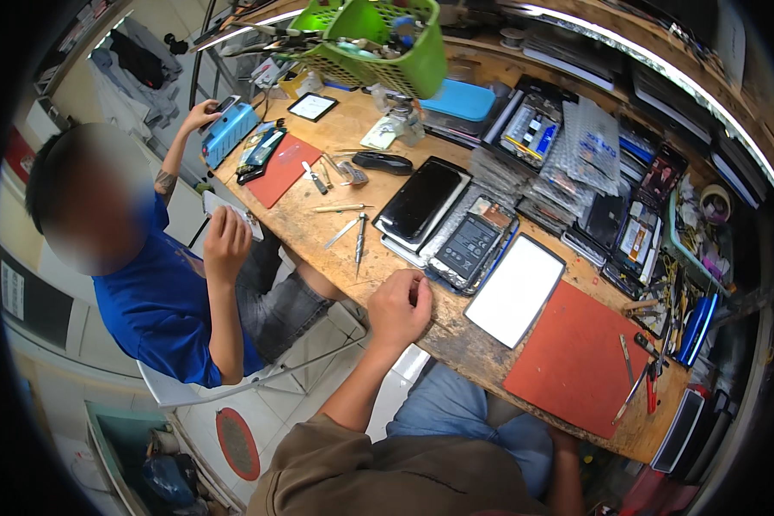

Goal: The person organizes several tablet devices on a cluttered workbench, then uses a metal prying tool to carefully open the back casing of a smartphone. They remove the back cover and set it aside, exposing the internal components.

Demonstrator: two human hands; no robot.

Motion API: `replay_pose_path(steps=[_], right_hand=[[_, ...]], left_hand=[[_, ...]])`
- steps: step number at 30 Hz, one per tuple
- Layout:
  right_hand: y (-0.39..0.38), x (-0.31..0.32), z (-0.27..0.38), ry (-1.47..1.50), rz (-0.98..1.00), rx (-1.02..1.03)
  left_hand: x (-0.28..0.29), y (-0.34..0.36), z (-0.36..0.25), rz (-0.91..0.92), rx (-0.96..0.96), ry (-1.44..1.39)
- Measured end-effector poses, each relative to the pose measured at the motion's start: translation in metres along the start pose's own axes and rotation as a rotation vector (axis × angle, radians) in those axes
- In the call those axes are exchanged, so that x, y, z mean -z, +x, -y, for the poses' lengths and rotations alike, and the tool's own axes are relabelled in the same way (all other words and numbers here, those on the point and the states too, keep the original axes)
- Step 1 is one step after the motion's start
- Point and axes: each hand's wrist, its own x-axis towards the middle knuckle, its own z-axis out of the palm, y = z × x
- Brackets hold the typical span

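Observation:
My left hand point(400, 306) rests on the front edge of the wooden bench, its fingers curled into a loose fist; I see nothing held in it. Close beside it lies an opened tablet point(471, 242) with its dark battery and circuit board bare. A black-screened tablet point(423, 199) sits behind that one, on top of a pale one. To the right is a white panel with a dark border point(516, 288). My right forearm point(565, 477) hangs below the bench edge, and the bench hides that hand.
A red mat point(576, 359) bears tweezers and slim tools at its right. A screwdriver point(360, 245) lies left of the tablets. Stacked devices point(537, 129) fill the back, beneath a green basket point(378, 43). A co-worker in blue point(168, 301) sits at left, one hand raised, the other at a blue box point(230, 133).

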Motion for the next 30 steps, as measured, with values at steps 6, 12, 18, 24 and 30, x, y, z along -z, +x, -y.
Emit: replay_pose_path(steps=[6,12,18,24,30], right_hand=[[0.016,-0.001,0.011,-0.003,0.02,0.039],[0.027,-0.001,0.017,0.007,0.018,0.07],[0.032,-0.003,0.02,0.018,0.007,0.098],[0.03,0.001,0.018,0.019,0.004,0.117],[0.028,0.001,0.015,0.022,0.021,0.142]], left_hand=[[0.0,-0.001,0.0,-0.018,0.061,-0.063],[-0.001,-0.002,0.004,-0.082,0.06,-0.066],[-0.003,-0.002,0.006,-0.123,0.049,-0.069],[-0.006,-0.004,0.019,-0.143,0.121,-0.127],[0.014,-0.004,0.043,-0.313,0.316,-1.12]])
